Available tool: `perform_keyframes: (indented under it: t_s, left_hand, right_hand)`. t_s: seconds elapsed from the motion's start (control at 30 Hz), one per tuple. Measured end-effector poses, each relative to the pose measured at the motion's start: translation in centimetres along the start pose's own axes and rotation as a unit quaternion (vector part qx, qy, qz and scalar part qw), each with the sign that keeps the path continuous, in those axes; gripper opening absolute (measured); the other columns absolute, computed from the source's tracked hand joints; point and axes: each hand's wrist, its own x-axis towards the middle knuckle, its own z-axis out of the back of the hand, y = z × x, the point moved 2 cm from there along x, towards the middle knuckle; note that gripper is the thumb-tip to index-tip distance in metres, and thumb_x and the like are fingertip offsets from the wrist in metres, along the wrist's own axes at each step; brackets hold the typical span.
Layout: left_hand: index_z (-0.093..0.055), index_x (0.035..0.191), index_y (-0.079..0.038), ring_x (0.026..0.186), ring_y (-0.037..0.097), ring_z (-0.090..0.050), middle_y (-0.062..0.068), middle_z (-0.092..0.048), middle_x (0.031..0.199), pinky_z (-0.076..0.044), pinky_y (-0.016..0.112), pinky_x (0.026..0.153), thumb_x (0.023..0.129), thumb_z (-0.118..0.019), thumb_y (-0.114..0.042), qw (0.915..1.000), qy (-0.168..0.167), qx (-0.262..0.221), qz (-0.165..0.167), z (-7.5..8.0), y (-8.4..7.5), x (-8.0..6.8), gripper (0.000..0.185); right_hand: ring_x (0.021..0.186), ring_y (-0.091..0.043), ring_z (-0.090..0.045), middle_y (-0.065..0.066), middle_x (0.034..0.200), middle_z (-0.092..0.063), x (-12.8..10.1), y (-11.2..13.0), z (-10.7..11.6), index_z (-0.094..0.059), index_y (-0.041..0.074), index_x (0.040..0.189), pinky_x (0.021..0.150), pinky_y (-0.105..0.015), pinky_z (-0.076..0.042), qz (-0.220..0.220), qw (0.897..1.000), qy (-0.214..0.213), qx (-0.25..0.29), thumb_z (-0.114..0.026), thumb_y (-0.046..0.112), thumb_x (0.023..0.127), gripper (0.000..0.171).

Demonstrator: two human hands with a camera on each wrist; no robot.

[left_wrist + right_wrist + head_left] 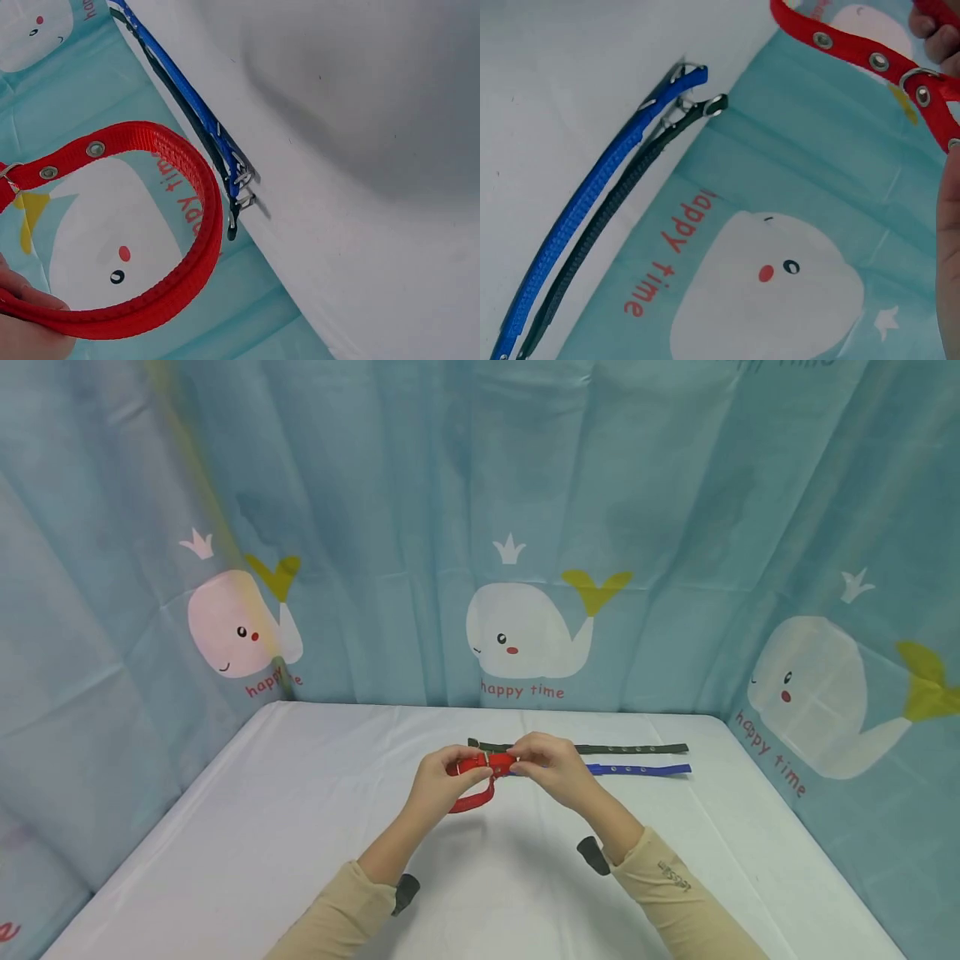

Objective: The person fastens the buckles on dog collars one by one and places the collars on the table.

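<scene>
A red pet collar (471,803) is held up above the table, bent into a loop. My left hand (437,783) pinches its left side between thumb and fingers. At the right, my right hand (557,770) pinches the end of the strap near the metal buckle. In the left wrist view the red collar (212,232) shows metal eyelets and a ring, with the left hand (34,326) at its lower edge. The right wrist view has the eyeleted strap (851,51) running through a ring, next to the right hand (949,247).
Behind the hands, a blue collar (648,770) and a dark green collar (637,749) lie stretched out side by side on the white table (225,843). Light blue curtains (390,527) with printed whales stand around the table's back and sides.
</scene>
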Motion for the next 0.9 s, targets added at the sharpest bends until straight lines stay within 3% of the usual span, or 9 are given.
perform_keyframes:
  t_s: [0.2,0.47,0.73,0.9]
  left_hand:
    - [-0.069,0.107,-0.001,0.084,0.019,-0.062,0.005,-0.069,0.092,-0.052,0.033,0.075,0.084,-0.076,-0.015,0.9996,0.018,-0.016,0.013,-0.48,0.15,0.13,0.027]
    - [-0.071,0.101,-0.004,0.089,0.020,-0.061,0.002,-0.069,0.090,-0.050,0.037,0.078,0.083,-0.078,-0.018,0.9982,0.004,-0.040,0.043,-0.13,-0.27,0.05,0.024]
    - [-0.071,0.101,-0.004,0.088,0.020,-0.061,0.003,-0.070,0.091,-0.050,0.036,0.075,0.083,-0.078,-0.020,0.9982,0.007,-0.036,0.046,-0.02,-0.43,0.01,0.025]
    - [-0.071,0.100,-0.003,0.089,0.021,-0.060,0.003,-0.070,0.091,-0.049,0.036,0.076,0.082,-0.079,-0.021,0.9982,0.004,-0.032,0.050,-0.04,-0.15,0.01,0.027]
  right_hand:
    - [0.083,-0.025,-0.064,-0.015,0.095,-0.066,0.23,-0.09,-0.38,-0.071,-0.007,0.102,0.076,-0.028,-0.056,-0.023,0.999,0.021,0.009,-0.069,-0.006,0.085,0.017]
    - [0.082,-0.024,-0.068,-0.017,0.096,-0.067,-0.41,-0.71,-0.57,-0.069,-0.007,0.099,0.077,-0.030,-0.056,-0.070,0.996,-0.018,0.042,-0.065,-0.004,0.089,0.011]
    - [0.077,-0.026,-0.067,-0.018,0.089,-0.067,-0.45,-0.66,-0.87,-0.071,-0.009,0.096,0.073,-0.028,-0.056,-0.026,0.998,-0.019,0.056,-0.065,-0.009,0.087,0.011]
    - [0.076,-0.026,-0.066,-0.015,0.088,-0.068,-0.57,-0.84,-1.01,-0.072,-0.006,0.097,0.072,-0.027,-0.056,-0.038,0.999,-0.008,0.038,-0.066,-0.006,0.088,0.012]
